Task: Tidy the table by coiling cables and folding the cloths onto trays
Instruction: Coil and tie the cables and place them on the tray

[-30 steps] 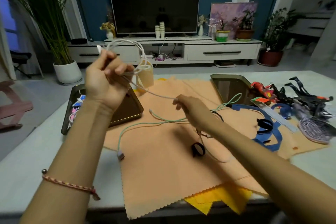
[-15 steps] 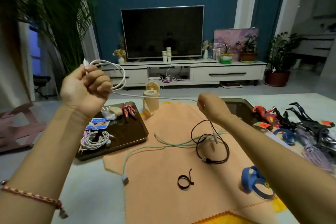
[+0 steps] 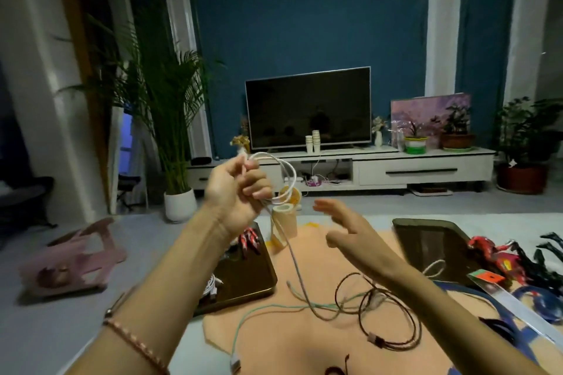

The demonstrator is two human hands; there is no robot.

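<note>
1. Since half a second ago, let go of the white cable (image 3: 289,169) with the right hand (image 3: 350,233); now open at centre frame, fingers spread, holding nothing.
2. Left hand (image 3: 234,192) raised left of centre, fingers curled round the cable's coiled loops; loose tail hanging down to the orange cloth (image 3: 304,344).
3. Lying crossed on the cloth, lower centre: green cable (image 3: 274,307) and dark cable (image 3: 376,339).
4. Flanking the cloth on the desk (image 3: 502,222): left tray (image 3: 243,280), right tray (image 3: 426,237).

White cable (image 3: 293,175) hung looped from left hand (image 3: 234,195), tail trailing down to orange cloth (image 3: 304,350), where green cable (image 3: 274,308) & dark cable (image 3: 376,339) lay loose, uncoiled, btwn left tray (image 3: 243,280) & right tray (image 3: 426,240).
</note>
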